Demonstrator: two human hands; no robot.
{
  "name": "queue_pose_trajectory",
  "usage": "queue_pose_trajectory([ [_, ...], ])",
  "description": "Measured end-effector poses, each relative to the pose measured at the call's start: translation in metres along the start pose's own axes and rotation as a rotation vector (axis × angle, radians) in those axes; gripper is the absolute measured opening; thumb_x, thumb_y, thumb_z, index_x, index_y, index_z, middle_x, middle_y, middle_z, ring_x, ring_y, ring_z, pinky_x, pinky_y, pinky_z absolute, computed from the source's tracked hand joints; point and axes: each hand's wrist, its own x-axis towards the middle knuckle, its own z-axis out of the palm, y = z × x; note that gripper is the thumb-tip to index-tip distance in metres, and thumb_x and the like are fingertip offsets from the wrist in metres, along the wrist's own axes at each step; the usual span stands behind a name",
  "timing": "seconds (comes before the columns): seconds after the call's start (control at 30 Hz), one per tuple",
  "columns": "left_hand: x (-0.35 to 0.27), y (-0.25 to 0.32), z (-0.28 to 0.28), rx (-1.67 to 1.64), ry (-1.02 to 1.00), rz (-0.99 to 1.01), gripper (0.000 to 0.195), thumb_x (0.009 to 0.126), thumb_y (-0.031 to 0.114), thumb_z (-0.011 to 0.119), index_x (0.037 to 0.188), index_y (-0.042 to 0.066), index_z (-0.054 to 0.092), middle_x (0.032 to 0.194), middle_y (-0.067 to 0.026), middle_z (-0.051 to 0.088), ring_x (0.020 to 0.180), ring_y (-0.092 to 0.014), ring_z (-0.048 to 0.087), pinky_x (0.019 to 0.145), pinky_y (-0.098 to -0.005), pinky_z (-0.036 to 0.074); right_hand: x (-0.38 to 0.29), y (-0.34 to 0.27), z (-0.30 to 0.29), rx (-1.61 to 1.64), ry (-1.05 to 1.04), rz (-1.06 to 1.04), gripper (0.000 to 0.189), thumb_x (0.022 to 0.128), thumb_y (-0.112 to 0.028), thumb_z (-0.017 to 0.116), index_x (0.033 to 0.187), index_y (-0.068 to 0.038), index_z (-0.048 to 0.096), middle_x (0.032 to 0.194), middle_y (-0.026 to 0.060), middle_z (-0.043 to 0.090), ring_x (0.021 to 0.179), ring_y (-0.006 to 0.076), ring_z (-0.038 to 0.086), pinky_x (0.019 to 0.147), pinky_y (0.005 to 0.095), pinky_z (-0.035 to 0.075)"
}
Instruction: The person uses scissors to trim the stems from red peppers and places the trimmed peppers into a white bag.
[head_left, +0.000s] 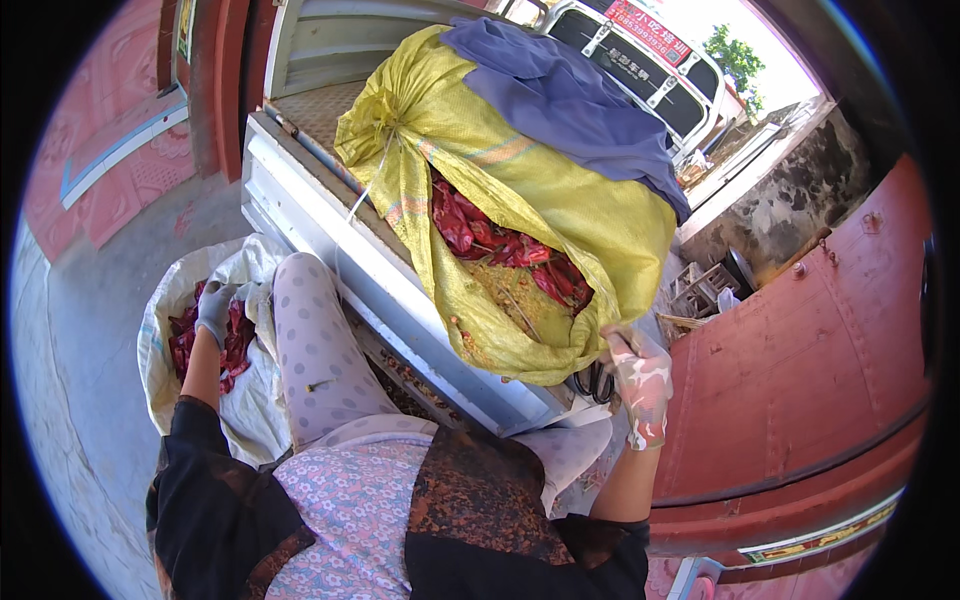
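My right hand (643, 386), in a camouflage-patterned glove, pinches the rim of a large yellow woven sack (525, 165). Through the sack's open side show dried red chili peppers (461, 225) and a heap of yellow seeds (499, 292); a thin stick lies on the seeds. White cord ties the sack's gathered left end. My left hand (215, 309), in a grey glove, is inside a white woven sack (161, 330) beside my leg. It rests among more red chili peppers (238, 345), and its fingertips are partly hidden, so any hold is unclear.
The yellow sack lies on the metal bed of a small cargo vehicle (337, 202), with a blue cloth (555, 97) over it. A red metal gate (795, 360) stands at right, near a small wooden stool (697, 289). Black-handled scissors (596, 384) hang by the bed's corner.
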Motion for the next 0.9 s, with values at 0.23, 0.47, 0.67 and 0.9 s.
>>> queue_pose_trajectory([
  [0.23,-0.141,0.188,0.170,0.199,-0.368,0.849,0.060,0.079,0.015,0.062,0.133,0.001,0.040,0.130,-0.0176,0.048,0.120,-0.029,0.046,0.099,-0.0356,0.037,0.080,0.036,0.059,-0.733,0.021,-0.508,0.013,0.076,-0.015,0.061,0.086,-0.009,0.066,0.087,0.0132,0.067,0.080,0.0288,0.065,0.072,0.0360,0.051],
  [0.47,-0.254,0.240,0.280,0.549,-0.676,1.416,0.072,0.073,0.024,0.065,0.137,0.008,0.035,0.129,-0.0132,0.045,0.124,-0.029,0.039,0.103,-0.0457,0.028,0.102,0.070,0.063,-1.222,-0.169,-0.260,0.018,0.075,-0.014,0.051,0.081,-0.009,0.067,0.080,0.0143,0.067,0.074,0.0300,0.067,0.064,0.0395,0.053],
  [0.67,-0.257,0.210,0.318,0.755,-0.710,1.532,0.041,0.072,0.021,0.060,0.112,0.013,0.055,0.102,-0.0042,0.056,0.101,-0.024,0.052,0.094,-0.0427,0.035,0.098,0.058,0.059,-0.951,-0.019,-0.344,0.016,0.075,-0.015,0.054,0.081,-0.009,0.068,0.081,0.0149,0.067,0.071,0.0301,0.065,0.064,0.0382,0.050],
  [0.9,-0.266,0.221,0.311,0.708,-0.836,1.405,0.022,0.071,0.017,0.058,0.093,0.020,0.062,0.095,-0.0013,0.057,0.093,-0.023,0.054,0.085,-0.0391,0.037,0.078,0.016,0.034,-0.263,0.082,-0.325,0.013,0.082,-0.012,0.060,0.088,-0.007,0.070,0.086,0.0124,0.068,0.077,0.0259,0.064,0.070,0.0322,0.049],
])
